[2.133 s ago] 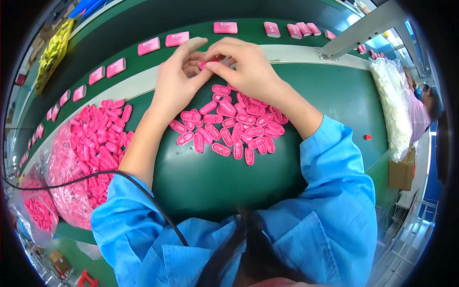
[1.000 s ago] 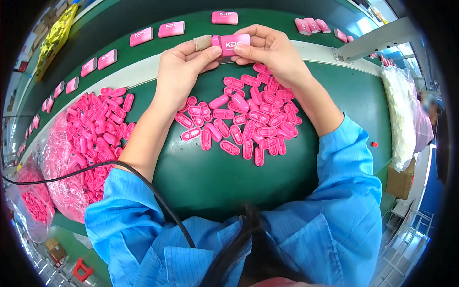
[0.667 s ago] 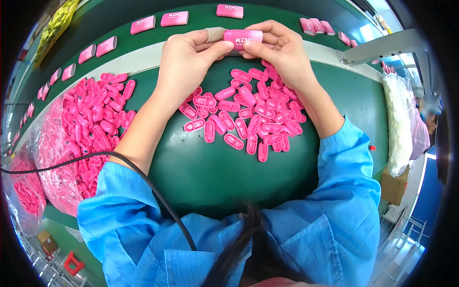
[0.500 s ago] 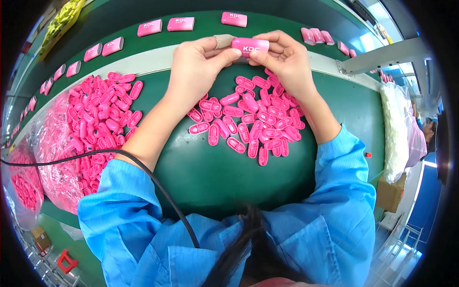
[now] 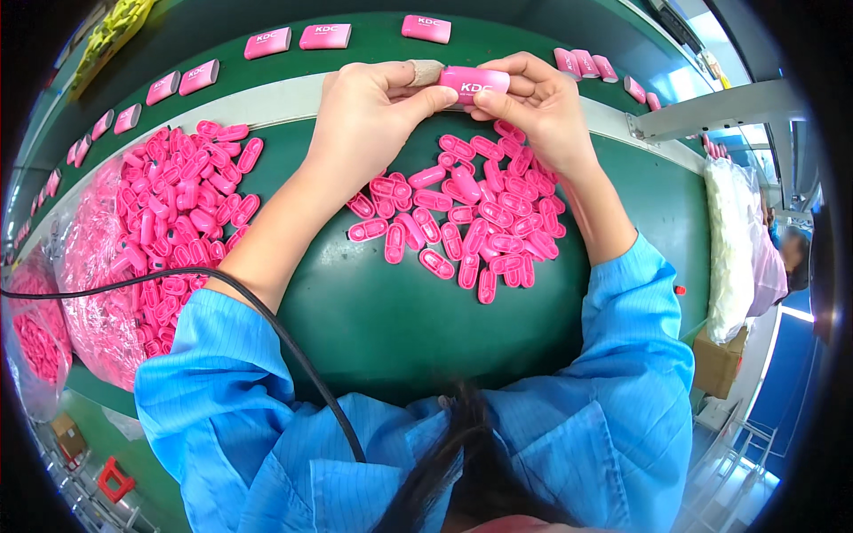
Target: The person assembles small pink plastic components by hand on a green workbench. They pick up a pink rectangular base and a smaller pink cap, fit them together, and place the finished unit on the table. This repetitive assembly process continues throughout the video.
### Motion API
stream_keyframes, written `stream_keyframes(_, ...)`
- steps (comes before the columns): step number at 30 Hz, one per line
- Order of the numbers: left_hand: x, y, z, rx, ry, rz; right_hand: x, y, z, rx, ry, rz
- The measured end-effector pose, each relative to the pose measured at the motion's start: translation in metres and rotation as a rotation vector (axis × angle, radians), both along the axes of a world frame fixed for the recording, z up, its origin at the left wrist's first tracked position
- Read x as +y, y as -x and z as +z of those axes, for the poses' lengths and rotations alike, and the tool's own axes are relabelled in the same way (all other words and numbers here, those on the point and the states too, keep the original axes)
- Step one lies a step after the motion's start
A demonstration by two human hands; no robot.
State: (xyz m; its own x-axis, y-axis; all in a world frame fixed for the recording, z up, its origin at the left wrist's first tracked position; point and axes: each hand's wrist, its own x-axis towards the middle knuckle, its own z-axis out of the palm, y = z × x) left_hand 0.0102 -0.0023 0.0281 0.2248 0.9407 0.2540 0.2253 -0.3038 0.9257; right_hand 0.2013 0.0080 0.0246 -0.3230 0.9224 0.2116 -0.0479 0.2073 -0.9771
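Both hands are up at the far side of the green worktop, close to the pale rail. Between them they hold a small glossy pink case with rounded ends and white print. My left hand pinches its left end with thumb and index finger; a tan finger cover wraps that index fingertip. My right hand grips the right end, thumb in front and fingers curled behind. Below the hands lies a loose pile of pink oval plastic caps, many with their hollow side up.
A larger heap of pink plastic parts spills from a clear bag at left. A black cable crosses my left forearm. Pink cases stand on the green belt beyond the rail. A metal bracket juts in from the right.
My hands have shifted slightly to the right with the pink case, both keeping hold of it. The whole view has moved a little; the pile of caps looks the same.
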Motion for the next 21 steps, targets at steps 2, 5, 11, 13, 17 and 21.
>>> stream_keyframes(2, 0.001, 0.001, -0.003, -0.089, 0.044, -0.040, 0.000, -0.002, 0.001, -0.002, 0.031, 0.015)
stream_keyframes(5, -0.006, -0.008, -0.003, 0.077, -0.152, 0.088, -0.003, 0.000, 0.003, -0.006, -0.002, -0.021)
stream_keyframes(11, -0.024, -0.022, -0.008, 0.371, -0.405, 0.226, -0.018, 0.017, -0.003, -0.164, -0.249, -0.236)
stream_keyframes(13, -0.025, -0.023, -0.005, 0.412, -0.303, 0.203, -0.015, 0.017, -0.006, -0.176, -0.284, -0.250)
stream_keyframes(17, -0.003, -0.014, -0.003, 0.477, -0.194, 0.070, 0.020, 0.002, 0.000, -0.200, -0.038, -0.168)
stream_keyframes(21, 0.008, 0.001, -0.003, 0.514, -0.463, 0.022, 0.069, -0.010, -0.012, -0.221, 0.042, -0.211)
